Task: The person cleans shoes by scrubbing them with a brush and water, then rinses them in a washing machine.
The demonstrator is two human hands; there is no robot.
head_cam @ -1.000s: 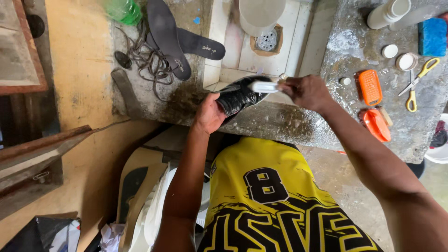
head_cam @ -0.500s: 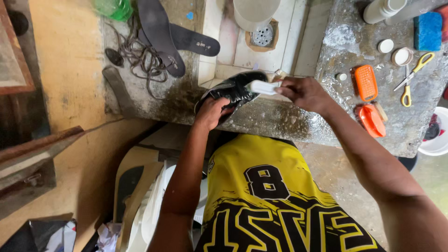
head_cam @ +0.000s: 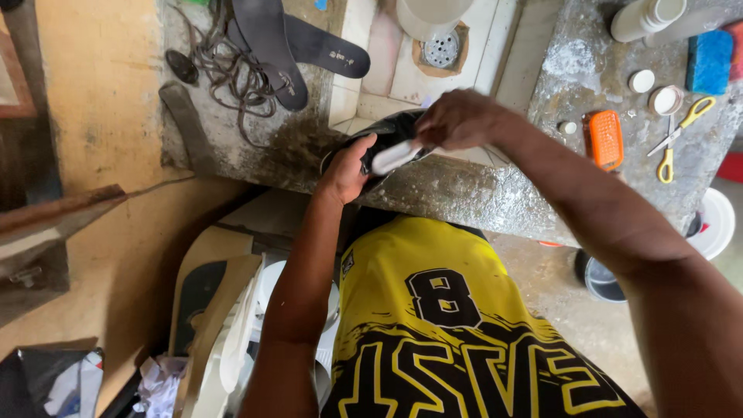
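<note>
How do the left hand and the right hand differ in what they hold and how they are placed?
The left hand grips the black shoe from below; the right hand comes from above. The left hand holds only the shoe, while the right hand holds a white brush against it. Both meet at the sink edge.

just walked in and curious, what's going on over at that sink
A person in a yellow and black jersey stands at a concrete sink counter. The left hand steadies a black shoe on the counter's edge, while the right hand holds a white brush against it. Two dark insoles and a tangle of laces lie to the left of the basin. An orange brush, yellow scissors and a blue sponge sit on the right.
</note>
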